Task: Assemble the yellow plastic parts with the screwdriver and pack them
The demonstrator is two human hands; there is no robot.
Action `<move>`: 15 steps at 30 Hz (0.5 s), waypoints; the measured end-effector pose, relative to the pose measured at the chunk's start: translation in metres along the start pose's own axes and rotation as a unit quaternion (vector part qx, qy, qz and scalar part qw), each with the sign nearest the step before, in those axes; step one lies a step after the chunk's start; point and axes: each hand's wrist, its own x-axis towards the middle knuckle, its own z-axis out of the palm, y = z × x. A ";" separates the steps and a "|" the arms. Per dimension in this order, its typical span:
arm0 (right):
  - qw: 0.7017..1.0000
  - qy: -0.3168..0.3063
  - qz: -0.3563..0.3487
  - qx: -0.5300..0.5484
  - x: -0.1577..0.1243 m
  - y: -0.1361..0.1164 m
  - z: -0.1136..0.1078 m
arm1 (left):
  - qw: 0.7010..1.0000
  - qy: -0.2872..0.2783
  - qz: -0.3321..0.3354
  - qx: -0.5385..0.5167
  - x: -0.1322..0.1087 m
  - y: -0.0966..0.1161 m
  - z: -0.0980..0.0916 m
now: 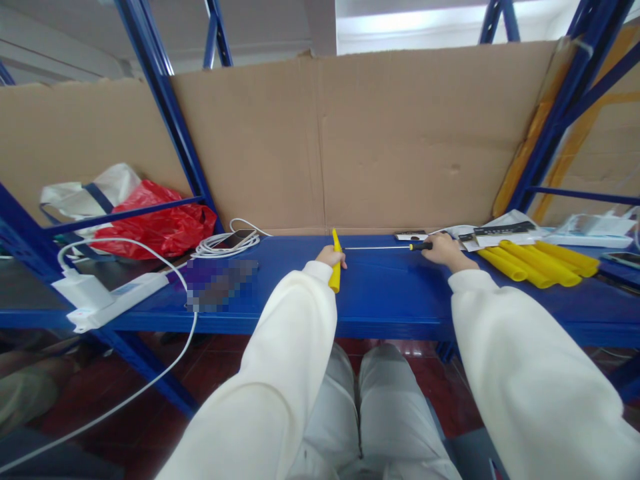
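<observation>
My left hand is closed around a yellow tube that stands slanted over the blue shelf, narrow end up. In my right hand is the black and yellow handle of a long screwdriver. Its thin metal shaft lies level and points left, with the tip at the tube by my left fingers. Whether the tip touches the tube or goes into it, I cannot tell. Several more yellow tubes lie side by side to the right of my right hand.
Flat packaging lies behind the yellow tubes. To the left are a coiled white cable, a white power strip with a charger, and a red plastic bag. A cardboard sheet walls off the back between blue posts.
</observation>
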 end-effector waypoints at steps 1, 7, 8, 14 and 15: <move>1.000 0.006 -0.002 -0.001 0.000 0.000 0.001 | 1.000 0.002 -0.001 0.000 0.000 0.000 0.000; 1.000 -0.015 0.025 0.006 -0.004 -0.002 -0.002 | 1.000 0.004 0.002 -0.003 0.000 0.000 0.002; 0.999 -0.022 0.033 0.009 -0.005 -0.003 -0.003 | 1.000 0.004 0.002 -0.004 0.000 0.000 0.002; 0.999 -0.015 0.027 0.011 -0.003 -0.005 -0.005 | 1.000 0.003 0.005 0.000 0.002 -0.001 0.002; 1.000 -0.007 0.024 0.014 -0.003 -0.005 -0.005 | 1.000 0.002 0.007 0.001 0.002 -0.001 0.001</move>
